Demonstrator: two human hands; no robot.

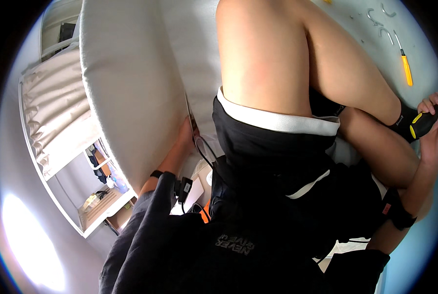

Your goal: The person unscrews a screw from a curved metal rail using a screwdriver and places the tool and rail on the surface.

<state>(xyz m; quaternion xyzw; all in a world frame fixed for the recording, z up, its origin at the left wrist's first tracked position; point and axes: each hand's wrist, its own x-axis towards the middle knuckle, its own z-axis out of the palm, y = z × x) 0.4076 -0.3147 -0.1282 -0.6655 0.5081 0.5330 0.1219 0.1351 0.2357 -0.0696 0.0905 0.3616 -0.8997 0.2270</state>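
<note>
On the far right, my right hand (432,115) is closed around a black tool handle with yellow patches (421,122). The working end of that tool does not show. My left hand (187,132) reaches to the lower edge of a large cream padded panel (125,83), beside a narrow dark slit. Its fingers are mostly hidden there. Beyond my bent legs, a screwdriver with a yellow handle (406,70) lies on the pale floor, and near it are several curved silver hooks (374,18).
My bare legs (263,54) take up the middle. Dark cables (205,147) run beside my left wrist. At the left stand a white frame with a cream curtain (57,108) and a slatted wooden shelf (103,203). Something orange (206,210) shows beneath my left arm.
</note>
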